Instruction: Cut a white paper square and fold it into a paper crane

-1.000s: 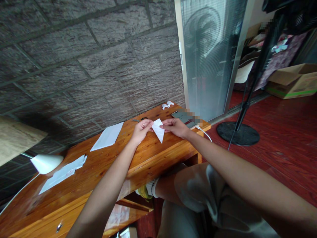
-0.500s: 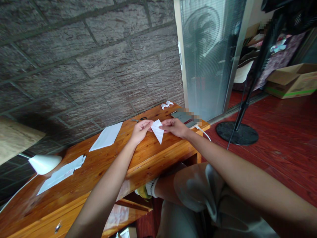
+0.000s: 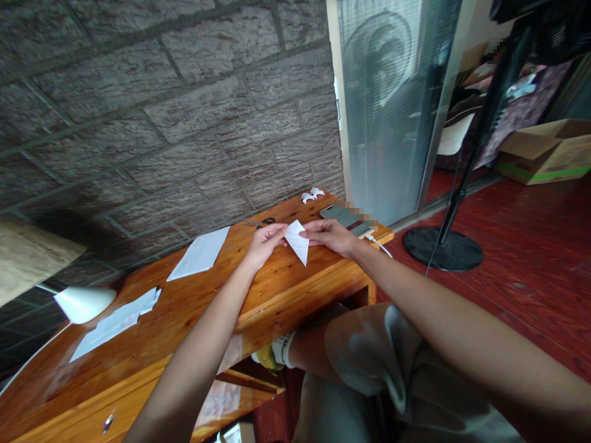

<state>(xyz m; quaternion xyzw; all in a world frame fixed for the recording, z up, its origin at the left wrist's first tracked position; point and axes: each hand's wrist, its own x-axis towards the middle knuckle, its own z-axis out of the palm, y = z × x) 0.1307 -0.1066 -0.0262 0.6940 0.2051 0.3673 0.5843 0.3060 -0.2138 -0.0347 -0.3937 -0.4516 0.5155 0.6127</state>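
- Table (image 3: pixel 272 277): beneath both hands.
- Right hand (image 3: pixel 333 237): pinches folded paper (image 3: pixel 298 242) at right corner.
- Left hand (image 3: pixel 265 242): pinches left corner.
- Folded paper: between hands, over table; narrow tip toward near table edge, long axis roughly front to back.

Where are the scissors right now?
In the head view, the scissors lie on the wooden desk near the stone wall, just beyond the left hand, between the white paper stack and the phone.
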